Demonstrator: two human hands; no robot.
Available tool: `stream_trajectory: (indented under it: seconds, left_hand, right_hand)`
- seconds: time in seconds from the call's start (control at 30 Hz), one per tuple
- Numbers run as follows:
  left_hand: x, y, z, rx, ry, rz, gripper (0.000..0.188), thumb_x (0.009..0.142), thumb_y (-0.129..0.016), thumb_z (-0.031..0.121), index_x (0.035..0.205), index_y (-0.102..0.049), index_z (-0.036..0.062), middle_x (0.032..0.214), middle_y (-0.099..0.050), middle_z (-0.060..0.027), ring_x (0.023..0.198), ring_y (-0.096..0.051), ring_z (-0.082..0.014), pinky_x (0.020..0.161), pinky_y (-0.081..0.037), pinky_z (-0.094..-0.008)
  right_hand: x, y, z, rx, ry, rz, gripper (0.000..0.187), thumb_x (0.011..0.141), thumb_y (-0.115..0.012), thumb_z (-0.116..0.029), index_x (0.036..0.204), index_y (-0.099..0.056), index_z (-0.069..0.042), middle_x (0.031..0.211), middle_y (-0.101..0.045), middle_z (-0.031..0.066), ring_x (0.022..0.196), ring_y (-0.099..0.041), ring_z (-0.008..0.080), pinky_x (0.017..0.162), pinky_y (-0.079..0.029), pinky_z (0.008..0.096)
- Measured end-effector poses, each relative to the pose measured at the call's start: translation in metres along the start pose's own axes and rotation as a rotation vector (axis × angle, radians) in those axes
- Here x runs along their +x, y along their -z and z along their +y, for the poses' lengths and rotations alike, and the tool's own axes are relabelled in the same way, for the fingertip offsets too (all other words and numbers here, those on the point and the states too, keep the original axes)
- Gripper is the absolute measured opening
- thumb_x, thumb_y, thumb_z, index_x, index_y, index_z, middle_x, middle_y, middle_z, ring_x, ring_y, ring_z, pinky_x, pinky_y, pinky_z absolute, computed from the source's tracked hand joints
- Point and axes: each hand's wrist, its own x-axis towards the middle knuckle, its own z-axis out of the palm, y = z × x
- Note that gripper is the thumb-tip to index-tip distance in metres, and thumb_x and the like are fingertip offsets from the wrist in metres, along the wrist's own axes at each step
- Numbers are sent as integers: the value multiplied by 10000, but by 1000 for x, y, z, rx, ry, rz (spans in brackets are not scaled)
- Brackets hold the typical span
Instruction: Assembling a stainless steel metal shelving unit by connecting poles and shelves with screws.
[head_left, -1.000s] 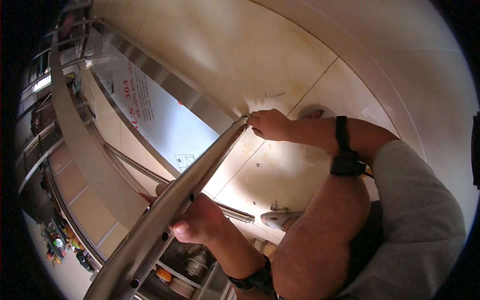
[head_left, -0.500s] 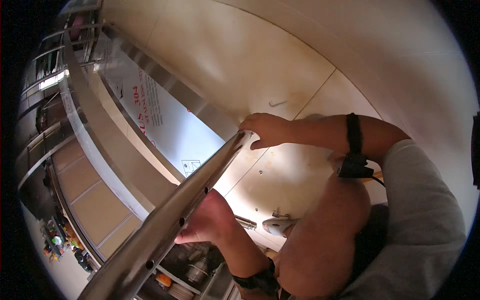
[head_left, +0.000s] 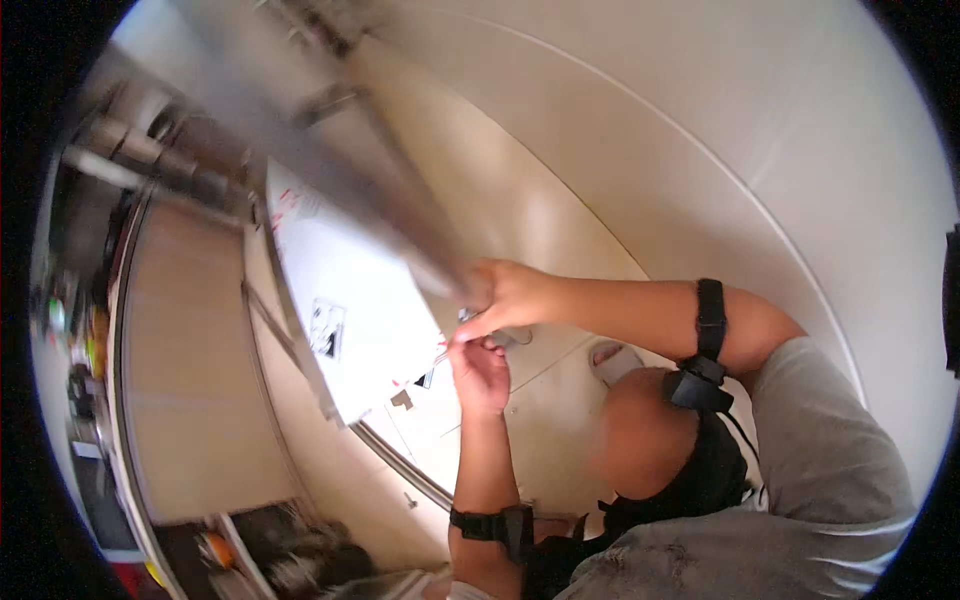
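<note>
A long steel tube (head_left: 375, 200), smeared by motion, slants from the upper left down to the middle of the head view. My right hand (head_left: 510, 297) is closed around its near end, the thumb pointing down and left. Just below, my left hand (head_left: 481, 378) is turned palm up with its fingers curled in, close against the right thumb. Whatever those left fingers hold, if anything, is too small and blurred to make out. Behind both hands lies a shiny metal sheet (head_left: 365, 300) with red and black print.
Beyond the tube is a pale wall (head_left: 700, 120) meeting the tiled floor (head_left: 560, 390). A tan panel (head_left: 200, 370) and cluttered shelves stand at left. Small hardware (head_left: 411, 501) lies on the floor. My bent knee (head_left: 645, 440) and a slipper (head_left: 612, 362) are at right.
The tube has swung round; it ran toward the lower left and now reaches to the upper left. My left hand has left the tube's underside and come up beside the right hand.
</note>
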Motion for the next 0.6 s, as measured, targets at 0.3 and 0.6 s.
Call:
stream_trajectory:
  seconds: [0.3,0.6]
  left_hand:
    - [11,-19,-10,-240,86,181,147,762,-647,212,817,-539,129,689,-501,47,548,-402,-56,461,-299,-194]
    - [10,-17,-8,135,-339,252,552,737,-670,297,1108,-443,-43,1040,-544,-139,939,-535,-235,799,-437,-341]
  right_hand:
    - [-17,6,-45,92,-209,268,460,681,-728,-182,1048,-507,-13,979,-560,81,917,-518,197,815,-390,306]
    - [-45,-49,15,561,-755,191,489,764,-596,-443,1110,-471,-120,1062,-528,69,1013,-469,224,872,-324,407]
